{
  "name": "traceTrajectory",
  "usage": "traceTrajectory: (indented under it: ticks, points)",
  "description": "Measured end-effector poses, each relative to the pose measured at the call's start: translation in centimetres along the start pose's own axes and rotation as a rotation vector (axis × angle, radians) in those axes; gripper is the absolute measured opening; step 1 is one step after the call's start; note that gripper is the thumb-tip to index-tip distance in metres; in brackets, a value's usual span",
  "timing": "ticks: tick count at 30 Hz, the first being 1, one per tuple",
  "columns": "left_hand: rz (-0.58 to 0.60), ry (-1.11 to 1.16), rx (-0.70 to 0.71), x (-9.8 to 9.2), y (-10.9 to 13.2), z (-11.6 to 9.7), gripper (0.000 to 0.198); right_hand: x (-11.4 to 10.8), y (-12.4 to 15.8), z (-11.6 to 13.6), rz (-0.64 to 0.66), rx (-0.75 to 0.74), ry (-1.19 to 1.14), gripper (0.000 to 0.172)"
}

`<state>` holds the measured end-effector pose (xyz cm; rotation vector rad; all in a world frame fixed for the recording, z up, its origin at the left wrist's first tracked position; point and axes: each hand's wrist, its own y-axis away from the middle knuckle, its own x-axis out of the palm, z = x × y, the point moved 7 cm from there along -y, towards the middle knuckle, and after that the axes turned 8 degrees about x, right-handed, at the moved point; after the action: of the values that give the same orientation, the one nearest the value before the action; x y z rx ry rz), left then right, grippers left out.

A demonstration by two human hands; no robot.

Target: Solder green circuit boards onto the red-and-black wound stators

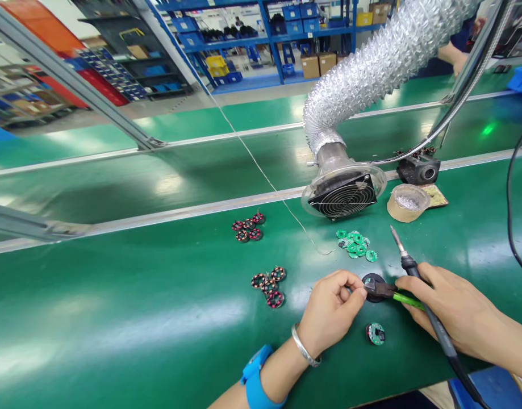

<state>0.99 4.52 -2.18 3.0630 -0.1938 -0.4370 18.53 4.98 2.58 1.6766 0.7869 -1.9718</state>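
My left hand (334,311) is closed in a pinch at the jaws of green-handled cutting pliers (382,291); whatever lies between its fingertips is too small to name. Wrapped round the pliers' handles, my right hand (459,304) also keeps a soldering iron (409,263) in its grip, tip pointing up and away. Under the plier jaws sits a round black piece (375,278), partly hidden, with a bit of green on it. Nearer to me lies a small ring-shaped coil with a green circuit board (375,334) on top.
Loose green circuit boards (355,245) lie beyond my hands, below a fume extractor fan (348,199). Copper-wound coils (270,287) form two groups to the left. A thin wire (261,170) hangs down to the bench. A round tub (408,203) stands at the back right.
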Motion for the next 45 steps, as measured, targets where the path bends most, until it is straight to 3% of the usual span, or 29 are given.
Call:
traceTrajectory:
  ticks: [10,14,18,21,25,32,39,45]
  points:
    - [-0.005,-0.027,0.048,0.0,0.1,-0.3,0.012,0.0,0.1,-0.2,0.052,0.056,-0.101,0.021]
    - [-0.002,-0.073,0.108,-0.4,0.4,-0.4,0.012,-0.3,0.6,-3.3,-0.104,0.168,-0.103,0.02]
    - [0.008,-0.154,0.206,-0.5,0.7,-1.0,0.014,-0.1,1.7,-8.2,-0.291,0.316,0.136,0.027]
    - [-0.009,-0.189,0.277,-0.3,0.7,-1.7,0.015,0.2,2.0,-9.5,-0.349,0.3,0.166,0.028]
    - [-0.037,-0.234,0.363,0.0,0.8,-2.3,0.014,-1.5,1.4,-7.7,-0.496,0.216,-0.087,0.024]
    - [0.004,-0.45,0.538,0.7,1.4,-2.7,0.012,-4.3,-1.3,-2.6,-0.561,0.093,-0.482,0.027]
    - [0.024,-0.655,0.605,1.1,1.8,-3.2,0.012,-4.7,-0.9,0.1,-0.555,0.009,-0.609,0.043]
    - [-0.004,-0.694,0.621,1.1,1.9,-3.2,0.012,-5.2,0.6,0.1,-0.394,-0.065,-0.682,0.03]
